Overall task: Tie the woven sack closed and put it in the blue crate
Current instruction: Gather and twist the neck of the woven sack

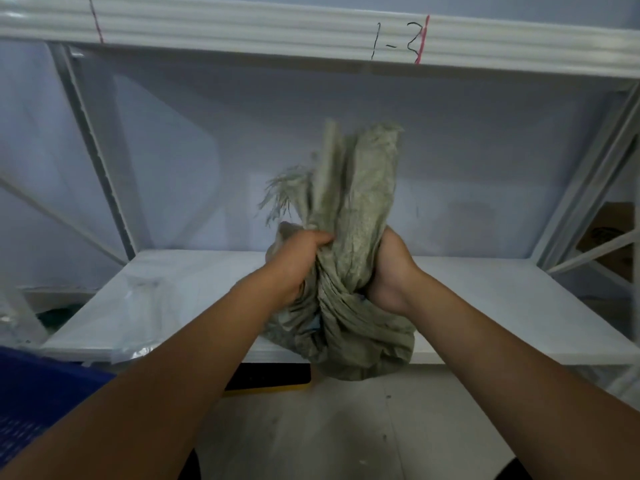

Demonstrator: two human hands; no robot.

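hands: I count 2, left hand (pixel 298 261) and right hand (pixel 389 271), both gripping the sack
woven sack (pixel 346 258): 1, grey-green
sack tails sticking up above the hands: 2 as far as I can tell, one frayed
blue crate (pixel 38 389): 1, only a corner visible at lower left
shelf boards: I see 2, lower shelf board (pixel 485 306) and upper shelf beam (pixel 242 32)
handwritten labels on the beam: 1, marking (pixel 394 45)
black-and-yellow object (pixel 273 379) under the shelf: 1
cardboard box (pixel 609 237) at far right: 1, partly hidden
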